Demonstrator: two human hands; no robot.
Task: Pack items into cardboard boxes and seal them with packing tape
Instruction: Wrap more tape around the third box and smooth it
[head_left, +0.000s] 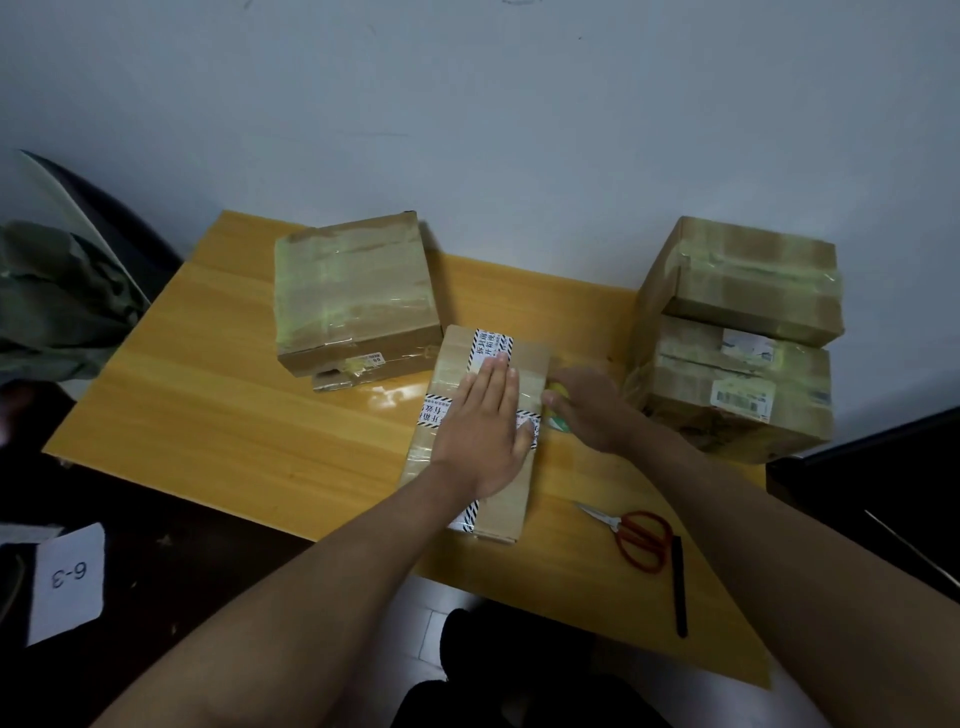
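Cardboard, long and flat: the small box (485, 431) near the middle of the worktop (218, 426), closed and crossed by white printed tape with striped borders. Pinned under the left hand (485, 421) — palm down, fingers straight and together across the top, likely to keep the box from sliding while tape is drawn over it. Right hand (589, 408) just beside the box's right edge, fingers curled around a yellow-green tape roll (557, 400), mostly hidden by the hand; kept close to the side wall, seemingly to carry a strip down over the edge. Clear glossy tape visible across the top of the box, so sealing judged well along, not finished.

Toward the far edge, left of centre: a larger sealed box (353, 296), wrapped in clear tape, just beside the small one, perhaps touching at the corner. At the far right corner: a stack of taped boxes (737, 338) with shipping labels, set aside out of the working space. Near the front right edge: red-handled scissors (636, 538), blades closed, within easy reach of the right hand for cutting — and a black pen (679, 587) just beside them.
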